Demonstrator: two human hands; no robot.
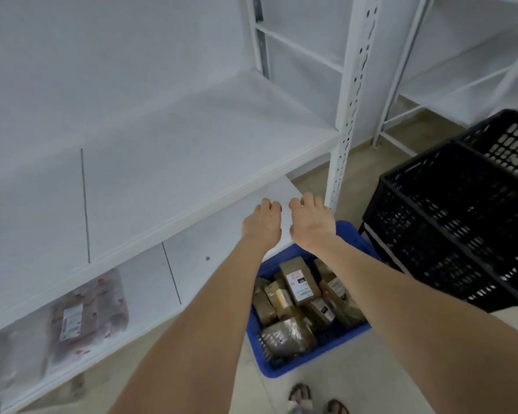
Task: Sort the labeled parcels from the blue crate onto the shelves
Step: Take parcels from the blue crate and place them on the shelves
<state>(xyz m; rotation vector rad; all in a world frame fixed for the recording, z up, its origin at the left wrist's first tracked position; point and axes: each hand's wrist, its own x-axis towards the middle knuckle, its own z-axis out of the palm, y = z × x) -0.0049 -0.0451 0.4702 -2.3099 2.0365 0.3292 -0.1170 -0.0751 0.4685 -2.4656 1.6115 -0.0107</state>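
White metal shelving (192, 138) is filling the upper left and centre of the frame, its broad middle board running down toward the lower left, with a perforated upright post (350, 100) standing right of centre. Another white rack (461, 70) is showing in the upper right corner. Two black lattice crates (449, 222) are sitting on the pale floor (341, 377) at the right edge, one behind the other.

Both bare forearms are stretching up from the bottom of the frame toward the centre. The blue crate (284, 370) is resting on the floor at lower centre, just in front of the bottom shelf (222, 243) and partly hidden by the arms. It is holding a heap of brown wrapped parcels (287, 336), tilted against each other; one near the top, the labeled parcel (299, 282), is showing a white sticker face up.

A patterned soft bag (87, 315) with a white label is lying on the bottom shelf at lower left, blurred.

The left hand (262, 222) and right hand (310, 225) are hovering side by side over the far end of the crate, close together but apart, backs toward the viewer. Fingers on both are bending loosely downward and grasping nothing I can make out.

Two feet in sandals (299, 394) are peeking in at the bottom edge.
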